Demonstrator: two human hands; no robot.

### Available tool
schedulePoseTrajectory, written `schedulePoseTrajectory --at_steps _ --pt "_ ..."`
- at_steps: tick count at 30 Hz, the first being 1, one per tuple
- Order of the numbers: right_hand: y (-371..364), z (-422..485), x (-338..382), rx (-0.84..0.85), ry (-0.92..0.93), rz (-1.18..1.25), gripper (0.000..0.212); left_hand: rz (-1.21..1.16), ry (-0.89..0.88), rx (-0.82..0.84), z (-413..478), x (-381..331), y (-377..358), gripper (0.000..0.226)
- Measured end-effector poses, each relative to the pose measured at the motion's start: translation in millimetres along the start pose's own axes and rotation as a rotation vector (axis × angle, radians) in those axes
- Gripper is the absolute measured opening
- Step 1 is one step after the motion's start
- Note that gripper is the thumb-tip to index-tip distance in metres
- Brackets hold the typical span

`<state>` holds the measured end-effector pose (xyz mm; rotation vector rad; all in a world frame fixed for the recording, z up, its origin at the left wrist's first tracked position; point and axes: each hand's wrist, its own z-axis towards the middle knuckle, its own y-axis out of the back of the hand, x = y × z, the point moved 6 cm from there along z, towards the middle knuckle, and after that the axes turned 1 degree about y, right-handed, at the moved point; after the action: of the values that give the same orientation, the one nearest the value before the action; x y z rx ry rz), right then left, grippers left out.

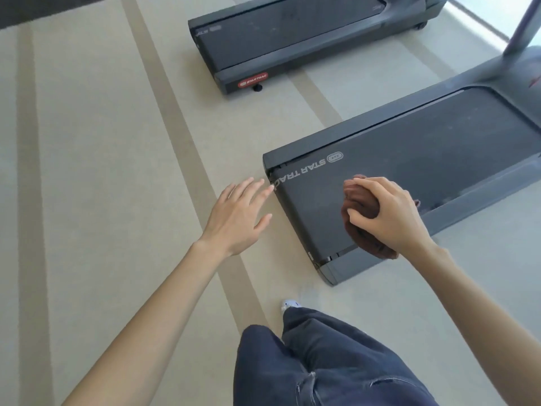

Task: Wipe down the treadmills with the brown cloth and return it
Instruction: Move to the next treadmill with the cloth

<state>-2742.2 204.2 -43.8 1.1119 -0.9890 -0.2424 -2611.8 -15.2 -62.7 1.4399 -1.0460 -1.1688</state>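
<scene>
My right hand (389,213) grips a bunched brown cloth (361,205) and presses it on the rear end of the near treadmill's black belt (424,150), close to the tail edge. My left hand (238,213) hovers open over the floor, fingers spread, its fingertips just short of the near treadmill's rear left corner (270,168). A second dark treadmill (292,33) stands farther back on the left, apart from both hands.
The floor (102,171) is beige with darker stripes running away from me. My legs in dark jeans (322,361) and a white shoe (289,304) stand just behind the near treadmill's tail. A grey upright post (521,27) rises at the top right.
</scene>
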Motion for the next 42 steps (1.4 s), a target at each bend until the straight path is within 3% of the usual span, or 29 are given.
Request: schedulePoseTrajectory --at_steps 21,30,42 --pt "-133 94 156 -0.285 -0.383 0.007 0.046 0.181 -0.523 0.127 106 234 26 0.056" --pt "-148 119 154 -0.372 -0.560 -0.032 0.047 0.175 -0.807 0.177 176 214 8 0.056" --pt "-126 219 104 -0.534 -0.698 -0.053 0.048 0.233 -1.011 0.129 329 198 46 0.055"
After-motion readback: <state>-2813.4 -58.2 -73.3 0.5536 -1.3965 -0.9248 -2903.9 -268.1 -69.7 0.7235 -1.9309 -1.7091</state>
